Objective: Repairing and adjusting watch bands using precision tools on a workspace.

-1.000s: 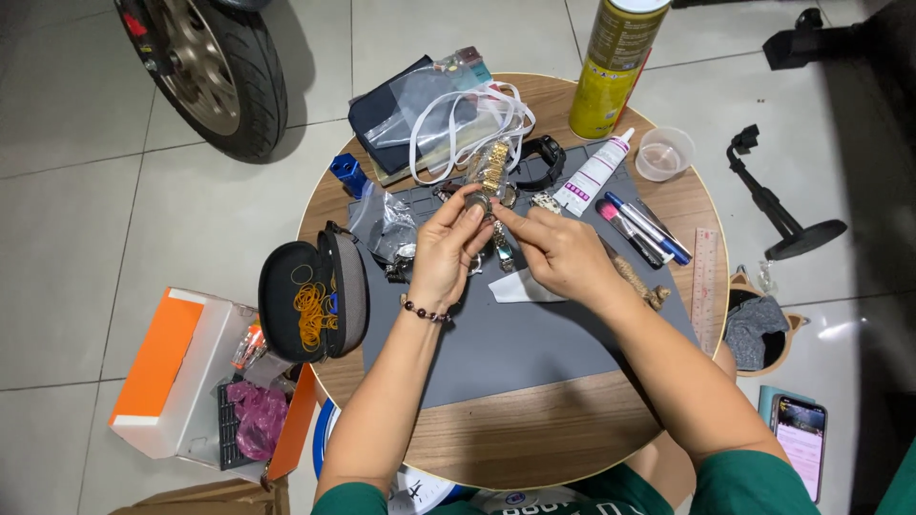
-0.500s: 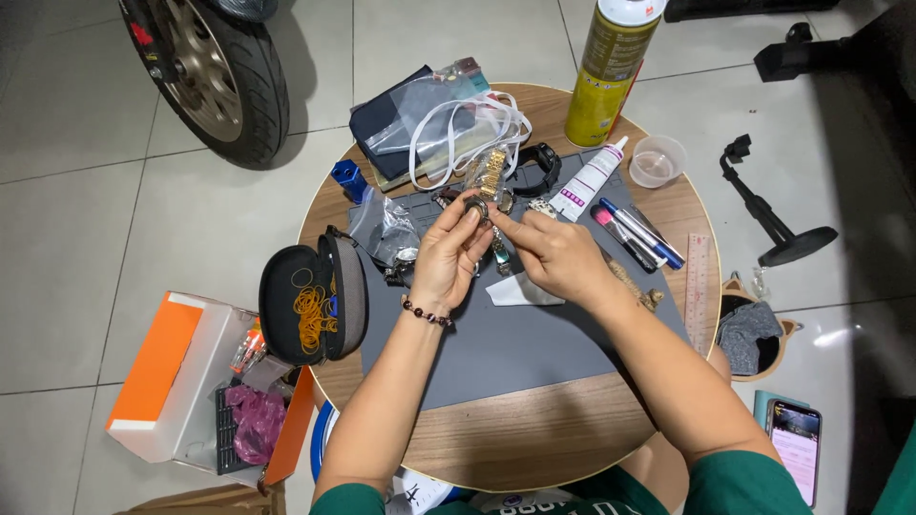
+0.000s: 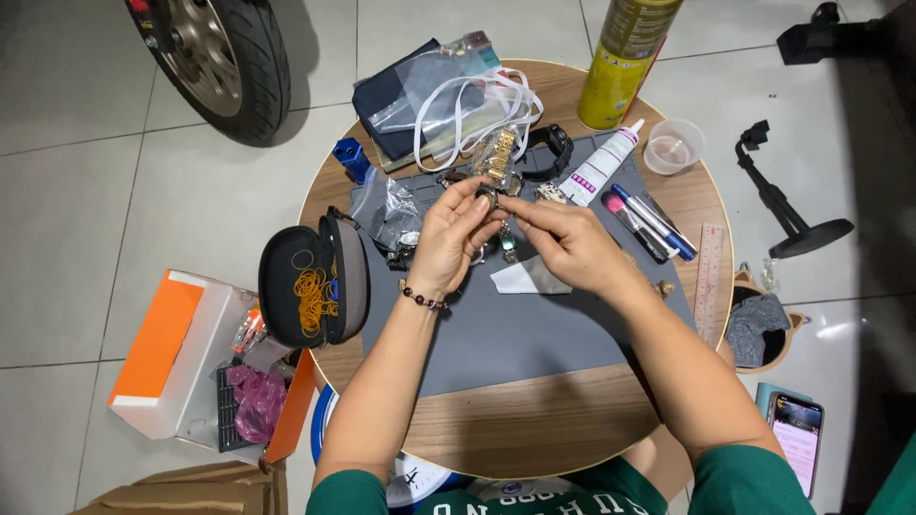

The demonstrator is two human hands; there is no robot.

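Note:
Both hands meet above a grey work mat (image 3: 534, 329) on a round wooden table (image 3: 534, 434). My left hand (image 3: 447, 238), with a bead bracelet at the wrist, and my right hand (image 3: 565, 240) pinch a small metal wristwatch (image 3: 490, 198) between their fingertips; its band hangs down (image 3: 507, 242) between the hands. A gold watch in a clear bag (image 3: 498, 153) and a black watch (image 3: 553, 151) lie just beyond. A white folded paper (image 3: 528, 278) lies under my right hand.
An open black case with orange rubber bands (image 3: 310, 286), a blue cylinder (image 3: 353, 158), plastic bags (image 3: 386, 212), a white glue tube (image 3: 601, 164), pens (image 3: 649, 221), a yellow spray can (image 3: 625, 57), a plastic cup (image 3: 673, 148), a ruler (image 3: 708, 281). On the floor: tyre (image 3: 224, 57), orange box (image 3: 167, 358), phone (image 3: 795, 441), black stand (image 3: 792, 224).
The hands stay together over the mat, turning the watch slightly; the view shifted a little.

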